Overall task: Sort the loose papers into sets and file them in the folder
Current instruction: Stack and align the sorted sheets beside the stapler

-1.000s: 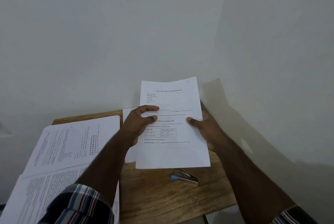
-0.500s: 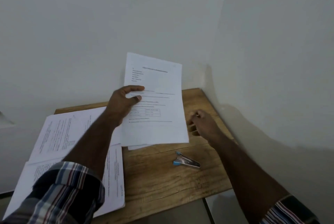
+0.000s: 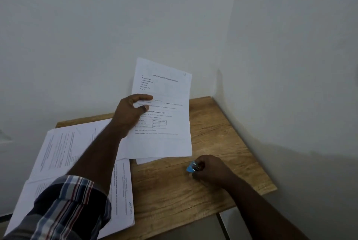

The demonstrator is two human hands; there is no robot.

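So compared to half a second back, the right hand (image 3: 210,169) is dropping down from beside the sheets onto the little blue and silver stapler (image 3: 192,168), which is sitting about where it was, near the middle of the desk (image 3: 222,143) toward the right edge. Fingers are curling over it now, grip closing around the body with just the blue end poking out on the left. Can't tell if it's lifting off the wood yet.

The left hand (image 3: 128,112) is still holding the printed sheets (image 3: 164,123) up over the back of the desk, thumb on the front face and fingers behind, pinching the left edge. The sheets are tilting a bit more clockwise than before. Left forearm is reaching across the other loose papers (image 3: 64,148) that are lying spread over the desk's left side, hanging past its left edge.
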